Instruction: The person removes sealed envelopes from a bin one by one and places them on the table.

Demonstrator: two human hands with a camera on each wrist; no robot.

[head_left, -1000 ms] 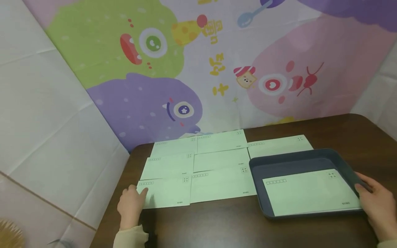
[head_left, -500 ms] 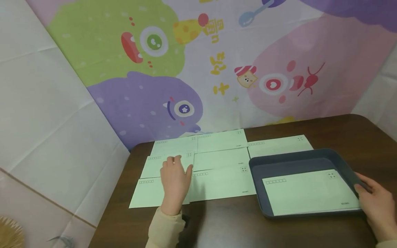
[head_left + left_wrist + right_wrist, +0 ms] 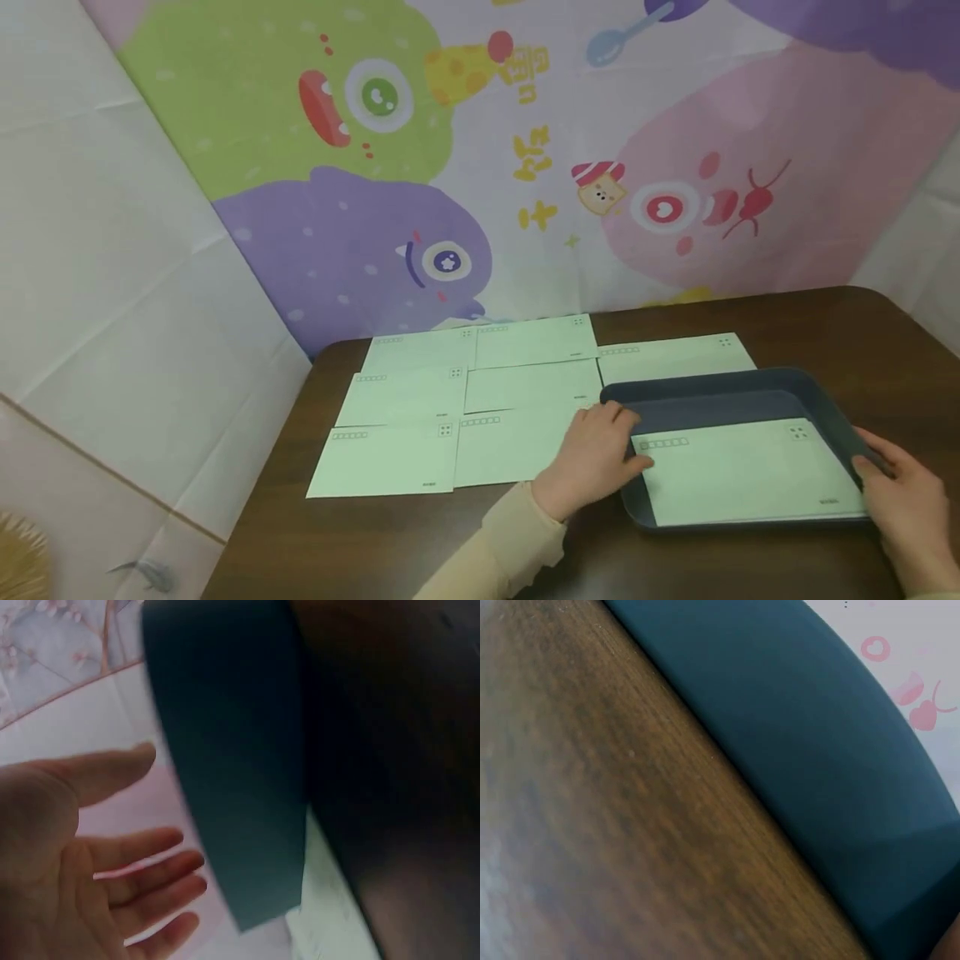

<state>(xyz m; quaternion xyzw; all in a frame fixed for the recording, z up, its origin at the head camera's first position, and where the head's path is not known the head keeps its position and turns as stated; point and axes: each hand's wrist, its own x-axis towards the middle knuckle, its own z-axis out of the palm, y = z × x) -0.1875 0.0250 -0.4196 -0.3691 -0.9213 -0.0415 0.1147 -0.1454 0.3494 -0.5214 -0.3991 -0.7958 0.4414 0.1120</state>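
A dark blue-grey tray [image 3: 705,408] stands at the right of the table, with a pale green envelope [image 3: 750,475] lying in it. My right hand [image 3: 907,496] grips the tray's right rim, thumb on top. Over the tray's left side is my left hand [image 3: 600,454], beside the envelope's left end. The left wrist view has that hand [image 3: 112,855] with thumb and fingers spread and nothing between them, near the tray wall [image 3: 232,787]. Whether it touches the tray I cannot tell. In the right wrist view the tray's side [image 3: 780,750] fills much of the frame.
Several envelopes lie in rows on the brown wooden table [image 3: 360,542], left of the tray; one is at the front left [image 3: 382,462]. Another envelope [image 3: 675,354] lies behind the tray, partly hidden. A cartoon-printed cloth [image 3: 525,275] hangs behind the table.
My left hand has moved right, from the front-left envelope across the rows to the tray's left side. The right hand stays on the rim. The view has shifted slightly.
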